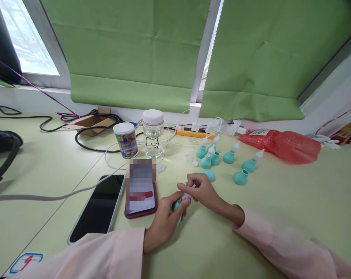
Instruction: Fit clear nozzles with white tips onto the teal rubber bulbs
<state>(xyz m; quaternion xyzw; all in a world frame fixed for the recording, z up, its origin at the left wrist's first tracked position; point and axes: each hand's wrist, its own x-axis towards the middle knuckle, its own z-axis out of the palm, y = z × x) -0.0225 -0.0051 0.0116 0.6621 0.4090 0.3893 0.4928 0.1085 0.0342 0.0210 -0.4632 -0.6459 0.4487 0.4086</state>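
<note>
My left hand (165, 217) is wrapped round a teal rubber bulb (176, 205), most of it hidden by the fingers. At the bulb's mouth my right hand (203, 190) pinches a small translucent nozzle (190, 192); whether it is seated in the bulb I cannot tell. Beyond the hands stand several teal bulbs with clear tapered nozzles, one of them a bulb syringe (229, 154) in the middle. An open-mouthed bulb (241, 177) without a nozzle lies to the right. Another bulb (209, 174) rests just behind my right hand. Small loose clear parts (191, 158) lie near the group.
Left of my hands lie a lit phone in a red case (141, 190) and a dark phone (98, 209), with a cable crossing it. Behind are a printed tub (126, 141), a clear jar (153, 135), a yellow power strip (193, 133), a cardboard box (91, 123) and a red plastic bag (283, 145).
</note>
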